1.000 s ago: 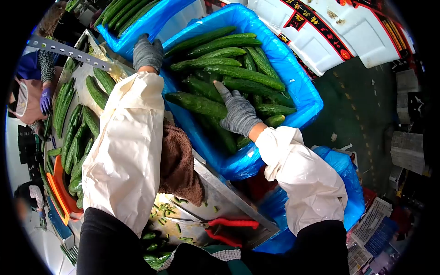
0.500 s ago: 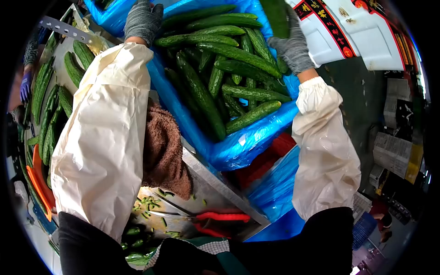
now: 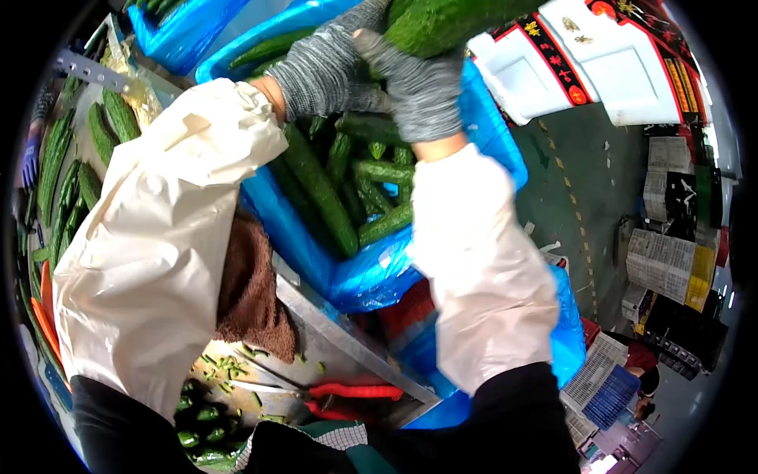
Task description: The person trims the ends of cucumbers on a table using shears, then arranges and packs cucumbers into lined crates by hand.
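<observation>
My right hand, in a grey knit glove, grips a large green cucumber that runs out of the top of the view. My left hand, gloved alike, is close against the right one at the cucumber's near end. Its fingers are partly hidden there, so I cannot tell whether it grips anything. Under both hands stands a crate lined with blue plastic, with several cucumbers heaped in it. My forearms cover part of the crate.
Scissors with red handles lie on the metal table by green trimmings and a brown towel. More cucumbers lie at left, where a co-worker's purple-gloved hand shows. White boxes stand at upper right.
My left hand has left the crate's upper left edge and moved right over the cucumbers. My right hand has brought its cucumber left, close to the left hand.
</observation>
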`<action>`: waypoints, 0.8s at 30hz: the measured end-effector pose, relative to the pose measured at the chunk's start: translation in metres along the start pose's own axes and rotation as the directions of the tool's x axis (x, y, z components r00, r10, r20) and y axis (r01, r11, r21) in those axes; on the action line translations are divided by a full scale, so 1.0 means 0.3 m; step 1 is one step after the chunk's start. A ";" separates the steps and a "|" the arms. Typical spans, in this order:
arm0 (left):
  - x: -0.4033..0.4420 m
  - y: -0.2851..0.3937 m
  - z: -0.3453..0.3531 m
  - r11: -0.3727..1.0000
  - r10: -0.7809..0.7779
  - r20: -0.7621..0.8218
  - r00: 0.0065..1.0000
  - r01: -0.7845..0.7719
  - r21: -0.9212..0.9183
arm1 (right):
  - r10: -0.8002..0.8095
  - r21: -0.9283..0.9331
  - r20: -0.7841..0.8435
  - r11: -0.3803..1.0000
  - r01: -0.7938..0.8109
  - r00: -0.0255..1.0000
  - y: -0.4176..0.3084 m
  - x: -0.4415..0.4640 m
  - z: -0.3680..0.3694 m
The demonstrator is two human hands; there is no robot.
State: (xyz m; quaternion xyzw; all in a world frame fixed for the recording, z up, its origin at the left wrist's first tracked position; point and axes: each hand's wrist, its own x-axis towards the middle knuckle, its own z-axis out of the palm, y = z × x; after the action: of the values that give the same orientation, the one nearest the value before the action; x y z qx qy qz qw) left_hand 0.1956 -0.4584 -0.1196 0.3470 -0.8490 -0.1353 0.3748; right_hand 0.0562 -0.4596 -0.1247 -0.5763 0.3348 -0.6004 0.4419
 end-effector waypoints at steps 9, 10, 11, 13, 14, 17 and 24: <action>0.049 -0.121 0.052 0.946 0.141 0.202 0.969 -0.192 0.262 | 0.510 -0.230 0.074 0.845 -0.483 0.857 0.128 -0.155 -0.040; 0.058 -0.142 0.056 0.919 0.131 0.310 0.941 -0.233 0.317 | 0.562 -0.030 0.059 0.827 -0.561 0.825 0.098 -0.236 -0.030; 0.055 -0.164 0.074 0.860 0.162 0.334 0.929 -0.299 0.414 | 0.611 0.174 0.044 0.774 -0.608 0.790 0.068 -0.316 -0.020; 0.070 -0.175 0.114 0.785 0.142 0.425 0.894 -0.364 0.502 | 0.675 0.103 0.215 0.704 -0.703 0.706 -0.090 -0.414 -0.035; 0.079 -0.171 0.132 0.785 0.089 0.490 0.867 -0.364 0.501 | 0.712 -0.223 0.321 0.698 -0.681 0.625 -0.151 -0.435 -0.069; 0.100 -0.220 0.245 0.781 0.089 0.512 0.854 -0.379 0.497 | 0.761 -0.025 0.464 0.522 -0.852 0.453 -0.247 -0.516 -0.139; 0.190 -0.049 0.393 0.719 -0.109 0.662 0.741 -0.401 0.568 | 0.677 -0.247 0.477 0.715 -0.654 0.560 -0.356 -0.502 -0.307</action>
State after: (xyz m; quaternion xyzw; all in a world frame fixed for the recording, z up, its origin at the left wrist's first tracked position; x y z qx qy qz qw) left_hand 0.0894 -0.5117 -0.1764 0.3152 -0.9390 0.1045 -0.0898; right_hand -0.0586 -0.2903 -0.0972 -0.5595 0.4018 -0.1958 0.6980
